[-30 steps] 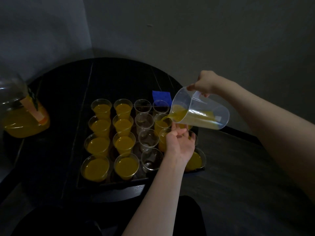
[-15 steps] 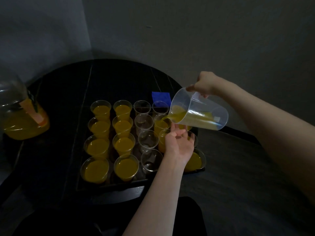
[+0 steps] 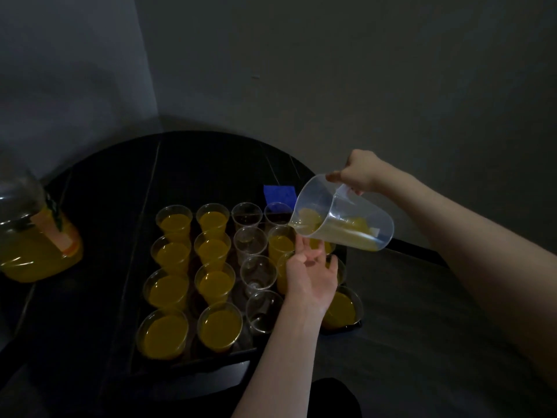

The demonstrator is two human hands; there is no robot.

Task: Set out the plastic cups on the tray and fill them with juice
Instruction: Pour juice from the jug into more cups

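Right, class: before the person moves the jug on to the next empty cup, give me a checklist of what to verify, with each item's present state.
1. Right hand grips the jug's handle: ok.
2. Juice left in the measuring jug: ok, a shallow pool lies along its lower side.
3. Cup under the spout full enough: ok, juice stands high in it.
4. Left hand clear of the pouring path: not ok, its fingers reach up beside the spout.
5. Empty cups upright on the tray: ok, the third column stands upright and clear.
6. Juice dispenser has juice for refilling: ok.
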